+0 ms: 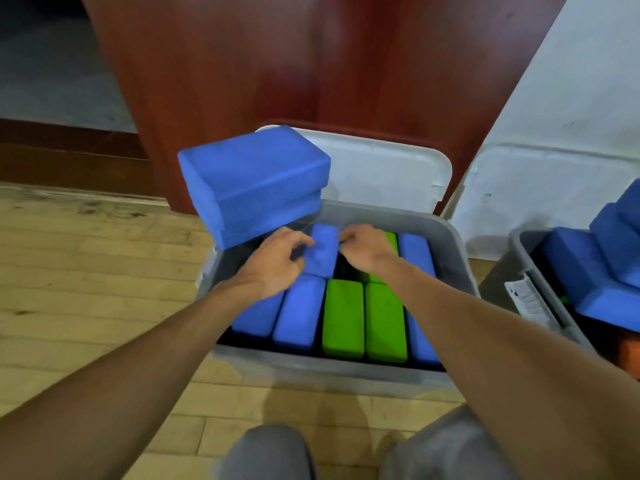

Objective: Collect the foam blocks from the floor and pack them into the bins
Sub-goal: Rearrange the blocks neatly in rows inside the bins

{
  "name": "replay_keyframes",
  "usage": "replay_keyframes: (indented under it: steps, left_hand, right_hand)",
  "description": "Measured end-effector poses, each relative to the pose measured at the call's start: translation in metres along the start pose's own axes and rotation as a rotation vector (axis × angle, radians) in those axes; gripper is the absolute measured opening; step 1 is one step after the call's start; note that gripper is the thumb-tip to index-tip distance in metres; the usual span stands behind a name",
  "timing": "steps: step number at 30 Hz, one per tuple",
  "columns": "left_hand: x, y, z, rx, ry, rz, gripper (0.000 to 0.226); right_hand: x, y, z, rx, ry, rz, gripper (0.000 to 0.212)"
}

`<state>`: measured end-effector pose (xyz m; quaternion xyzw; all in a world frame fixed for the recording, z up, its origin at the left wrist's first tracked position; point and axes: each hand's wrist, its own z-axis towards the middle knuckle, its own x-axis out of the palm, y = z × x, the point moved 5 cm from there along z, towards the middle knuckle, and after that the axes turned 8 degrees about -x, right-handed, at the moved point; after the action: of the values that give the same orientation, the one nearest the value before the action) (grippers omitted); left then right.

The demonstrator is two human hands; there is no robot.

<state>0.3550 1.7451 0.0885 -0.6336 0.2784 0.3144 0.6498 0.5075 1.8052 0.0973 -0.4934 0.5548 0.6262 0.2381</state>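
Knees in grey trousers (270, 452) fill the bottom edge of the frame, over a pale wooden floor (86, 271). Your two bare forearms reach up from the lower corners into the grey bin (311, 368) at the centre.

In the bin's near row, blocks stand side by side on edge. From left to right they are two blue blocks (298, 313), two green blocks (363, 320), and one more blue one that your right forearm partly covers.

Just behind that row, your left hand (277, 261) and right hand (367, 249) meet on one upright blue foam block (323, 252). The left hand clamps its left edge, thumb on the top face and fingers curled under. The right hand's fingertips curl onto the block's right edge. This block stands inside the bin, in the far row left of centre, with a dark gap to its right. Right of your right hand, a green block (391, 242) and a blue block (415, 252) stand in the same far row.

A stack of blue blocks (256, 181) sits at the bin's far left corner, tilted and overhanging the rim. Behind the bin, a white lid (381, 171) leans upright against a red-brown wooden panel (277, 64).

At the right edge of the frame, a second grey bin (540, 289) holds loosely piled blue blocks (581, 268). Another pale lid (540, 188) stands behind it against the white wall (588, 81).
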Motion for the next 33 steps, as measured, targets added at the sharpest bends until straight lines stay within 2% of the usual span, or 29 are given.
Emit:
replay_keyframes:
  steps: [4,6,11,13,15,17,19,21,23,26,29,33]
  left_hand:
    - [-0.07,0.012,-0.022,-0.001,-0.135,-0.052,0.039]
    - [-0.099,0.019,-0.03,-0.019,-0.189,-0.046,0.039]
    - [-0.127,0.032,-0.03,-0.093,-0.257,0.092,0.048]
    - [-0.126,0.035,-0.02,-0.129,-0.278,0.195,0.066]
    - [-0.121,0.04,-0.008,-0.179,-0.257,0.263,0.084]
    - [-0.114,0.049,0.004,-0.224,-0.21,0.275,0.092]
    - [-0.108,0.054,0.011,-0.236,-0.195,0.231,0.09]
    - [-0.106,0.056,0.011,-0.203,-0.243,0.215,0.087]
    - [-0.107,0.058,0.01,-0.147,-0.296,0.238,0.082]
    - [-0.112,0.059,0.006,-0.109,-0.3,0.263,0.082]
    - [-0.118,0.049,-0.001,-0.025,-0.312,0.363,0.094]
    - [-0.13,0.023,-0.014,0.04,-0.503,0.589,0.094]
  right_hand:
    - [0.0,0.051,-0.005,0.056,-0.067,0.294,0.015]
    - [0.005,0.069,-0.007,0.068,-0.082,0.402,0.022]
    - [0.019,0.086,-0.008,0.145,-0.077,0.691,0.004]
    - [0.02,0.085,0.003,0.182,-0.078,0.853,0.02]
    - [0.023,0.093,0.012,0.21,-0.033,1.058,0.024]
    - [0.03,0.102,0.025,0.228,0.012,1.181,0.03]
    - [0.038,0.11,0.038,0.258,0.026,1.223,0.045]
    - [0.044,0.116,0.048,0.328,0.019,1.237,0.067]
    - [0.047,0.12,0.053,0.385,0.011,1.252,0.079]
    - [0.051,0.12,0.056,0.412,-0.037,1.291,0.084]
    - [0.042,0.114,0.058,0.344,-0.156,1.364,0.081]
    - [0.012,0.11,0.052,0.198,-0.272,1.295,0.084]
